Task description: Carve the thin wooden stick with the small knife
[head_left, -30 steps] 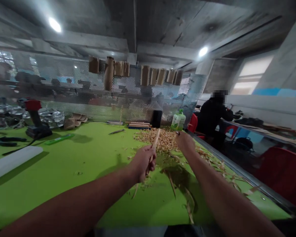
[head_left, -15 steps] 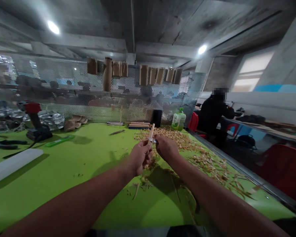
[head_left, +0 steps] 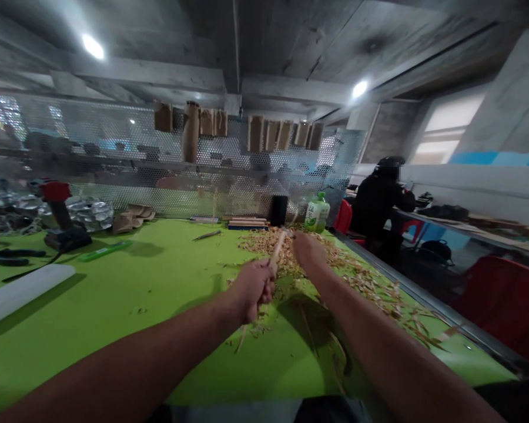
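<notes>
My left hand (head_left: 254,288) is closed round the lower end of a slim, pale wooden stick (head_left: 278,248), which slants up and away to the right. At the stick's far end sits the short shiny blade of a knife (head_left: 288,234). My right hand (head_left: 309,251) is closed on this knife, and its fingers hide the handle. Beneath and behind both hands, curled wood shavings (head_left: 286,258) lie heaped on the green tabletop (head_left: 171,294).
At the left are a power drill (head_left: 62,214), a green utility knife (head_left: 106,251), pliers (head_left: 11,257) and a white bar (head_left: 29,294). A green-labelled bottle (head_left: 317,212) and a black upright object (head_left: 278,210) stand behind the shavings. One person (head_left: 379,202) sits at the right.
The knife and my right hand have moved away from my left hand, along the stick to its far end. The stick leans further right. My left hand has shifted slightly down.
</notes>
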A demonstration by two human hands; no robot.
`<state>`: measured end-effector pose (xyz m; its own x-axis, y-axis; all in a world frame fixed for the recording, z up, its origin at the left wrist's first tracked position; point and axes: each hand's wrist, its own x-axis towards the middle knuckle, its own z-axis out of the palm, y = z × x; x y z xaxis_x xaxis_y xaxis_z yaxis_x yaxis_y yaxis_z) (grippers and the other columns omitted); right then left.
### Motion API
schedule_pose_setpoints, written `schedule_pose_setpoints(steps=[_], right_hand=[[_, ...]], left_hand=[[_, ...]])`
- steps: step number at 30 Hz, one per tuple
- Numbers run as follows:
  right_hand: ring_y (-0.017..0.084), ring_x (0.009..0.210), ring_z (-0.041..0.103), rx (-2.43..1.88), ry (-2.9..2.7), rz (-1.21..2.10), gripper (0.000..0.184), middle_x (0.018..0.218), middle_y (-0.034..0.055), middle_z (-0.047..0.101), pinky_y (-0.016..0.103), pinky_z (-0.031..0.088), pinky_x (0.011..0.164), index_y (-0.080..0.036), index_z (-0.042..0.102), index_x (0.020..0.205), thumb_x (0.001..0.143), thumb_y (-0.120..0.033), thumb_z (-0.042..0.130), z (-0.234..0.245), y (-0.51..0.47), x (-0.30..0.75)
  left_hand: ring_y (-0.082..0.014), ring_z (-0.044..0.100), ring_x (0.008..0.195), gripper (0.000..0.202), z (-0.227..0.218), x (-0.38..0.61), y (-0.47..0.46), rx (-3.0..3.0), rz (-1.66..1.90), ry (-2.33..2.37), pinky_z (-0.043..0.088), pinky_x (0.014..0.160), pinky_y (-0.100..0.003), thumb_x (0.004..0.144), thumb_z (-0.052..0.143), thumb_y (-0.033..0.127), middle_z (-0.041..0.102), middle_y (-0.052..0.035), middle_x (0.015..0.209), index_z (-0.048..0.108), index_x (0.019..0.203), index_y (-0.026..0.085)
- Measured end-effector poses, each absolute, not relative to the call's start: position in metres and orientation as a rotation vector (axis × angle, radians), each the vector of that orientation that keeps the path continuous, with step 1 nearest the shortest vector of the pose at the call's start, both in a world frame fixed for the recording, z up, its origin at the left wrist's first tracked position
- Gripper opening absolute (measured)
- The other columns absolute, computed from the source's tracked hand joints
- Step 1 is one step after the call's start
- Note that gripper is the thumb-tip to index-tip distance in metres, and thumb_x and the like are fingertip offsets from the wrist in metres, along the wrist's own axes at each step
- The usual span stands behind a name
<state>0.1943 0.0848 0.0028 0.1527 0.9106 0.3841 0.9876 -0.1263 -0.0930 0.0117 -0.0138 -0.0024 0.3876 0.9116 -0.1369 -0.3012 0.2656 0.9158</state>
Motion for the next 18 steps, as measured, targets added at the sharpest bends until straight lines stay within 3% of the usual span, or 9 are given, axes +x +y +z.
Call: schedule_pose_setpoints(steps=[3, 6, 11, 18], right_hand=[[0.026, 0.089, 0.068, -2.227, -1.688, -0.290, 0.034, 0.099, 0.0193, 0.071, 0.029, 0.044, 0.068, -0.011, 0.070, 0.105, 0.089, -0.015, 0.040, 0.004, 0.092, 0.226], [0.025, 0.090, 0.067, -2.208, -1.666, -0.303, 0.036, 0.100, 0.0177, 0.071, 0.028, 0.044, 0.071, -0.013, 0.069, 0.110, 0.090, -0.017, 0.040, 0.004, 0.091, 0.235], [0.021, 0.091, 0.066, -1.962, -1.815, -0.358, 0.038, 0.105, 0.0071, 0.072, 0.026, 0.041, 0.071, -0.029, 0.062, 0.124, 0.092, -0.027, 0.042, -0.002, 0.075, 0.189], [0.019, 0.081, 0.066, -1.760, -2.094, -0.386, 0.031, 0.093, 0.0074, 0.074, 0.024, 0.037, 0.065, -0.023, 0.066, 0.108, 0.093, -0.027, 0.040, -0.001, 0.047, 0.146]], left_hand=[[-0.0045, 0.030, 0.038, 0.020, -0.006, 0.014, -0.021, 1.046, 0.888, 0.665, 0.023, 0.036, -0.016, 0.084, 0.057, 0.022, 0.044, 0.0069, 0.055, 0.059, 0.103, 0.016], [-0.0052, 0.037, 0.042, 0.026, -0.012, 0.013, -0.011, 1.067, 0.990, 0.658, 0.030, 0.038, -0.016, 0.084, 0.057, 0.022, 0.049, 0.0051, 0.060, 0.059, 0.109, 0.016], [-0.0054, 0.042, 0.043, 0.019, -0.018, 0.004, 0.017, 1.042, 1.119, 0.741, 0.035, 0.041, -0.017, 0.083, 0.058, 0.022, 0.049, 0.0052, 0.060, 0.059, 0.102, 0.016], [-0.0050, 0.039, 0.038, 0.021, -0.012, 0.007, 0.019, 1.027, 1.146, 0.775, 0.027, 0.037, -0.015, 0.079, 0.066, 0.026, 0.045, 0.0078, 0.052, 0.057, 0.096, 0.018]])
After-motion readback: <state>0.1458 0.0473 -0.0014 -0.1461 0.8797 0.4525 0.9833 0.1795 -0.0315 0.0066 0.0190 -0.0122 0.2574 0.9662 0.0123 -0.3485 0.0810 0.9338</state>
